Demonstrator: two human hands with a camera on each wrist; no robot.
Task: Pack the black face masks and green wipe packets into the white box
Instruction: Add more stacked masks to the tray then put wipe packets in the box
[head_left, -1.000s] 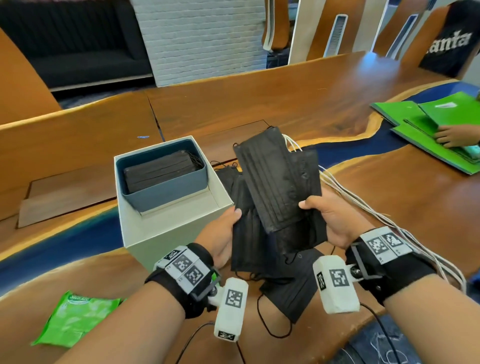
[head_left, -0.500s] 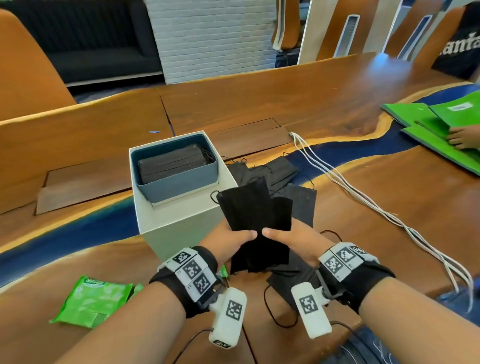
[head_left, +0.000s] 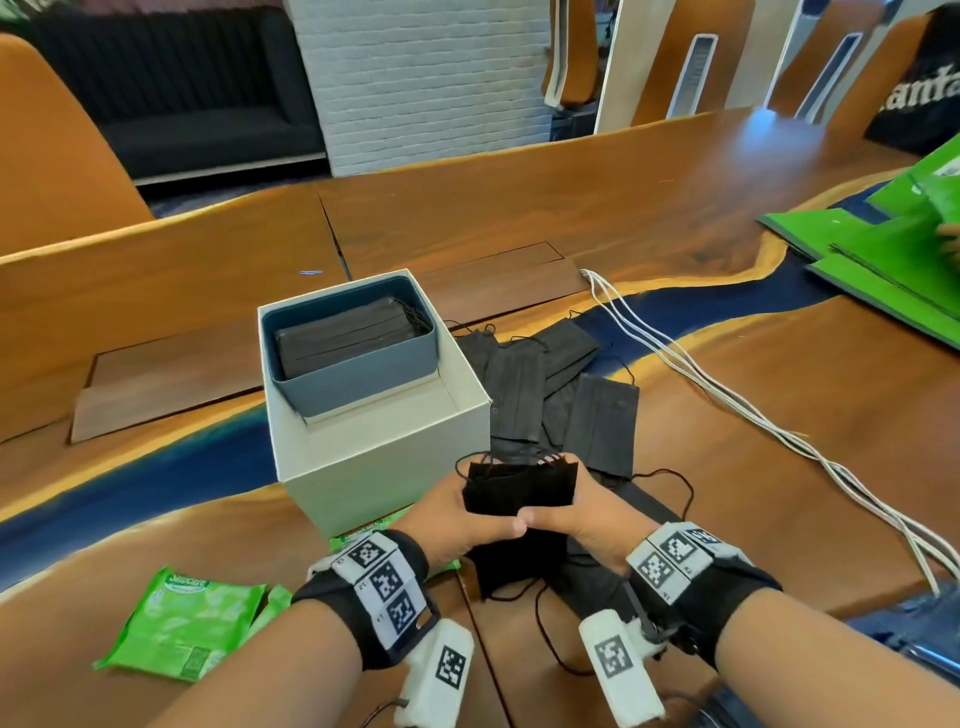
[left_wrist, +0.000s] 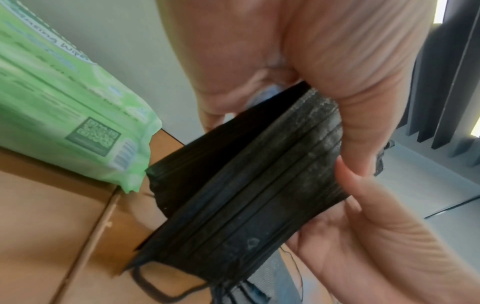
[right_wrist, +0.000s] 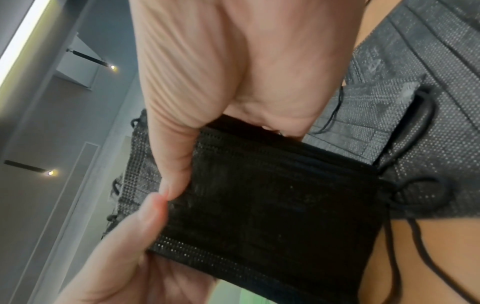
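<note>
Both hands hold a squared-up stack of black face masks (head_left: 519, 487) just in front of the white box (head_left: 384, 457). My left hand (head_left: 467, 514) grips its left end and my right hand (head_left: 582, 512) its right end, thumbs meeting at the near edge. In the wrist views the stack (left_wrist: 249, 185) (right_wrist: 275, 197) is pinched between thumb and fingers. A blue inner tray (head_left: 358, 374) in the box holds folded masks (head_left: 343, 338). More loose masks (head_left: 561, 395) lie right of the box. One green wipe packet (head_left: 187, 623) lies at the near left; another (left_wrist: 59, 102) leans by the box.
White cables (head_left: 727, 405) run across the table on the right. Green folders (head_left: 893, 260) lie at the far right, with another person's hand at the edge. The long wooden table has a blue resin strip (head_left: 130, 488). Chairs and a dark sofa stand beyond.
The masks, fanned out and held high a second ago, have been gathered into a compact stack and lowered in front of the box. My hands have come closer together.
</note>
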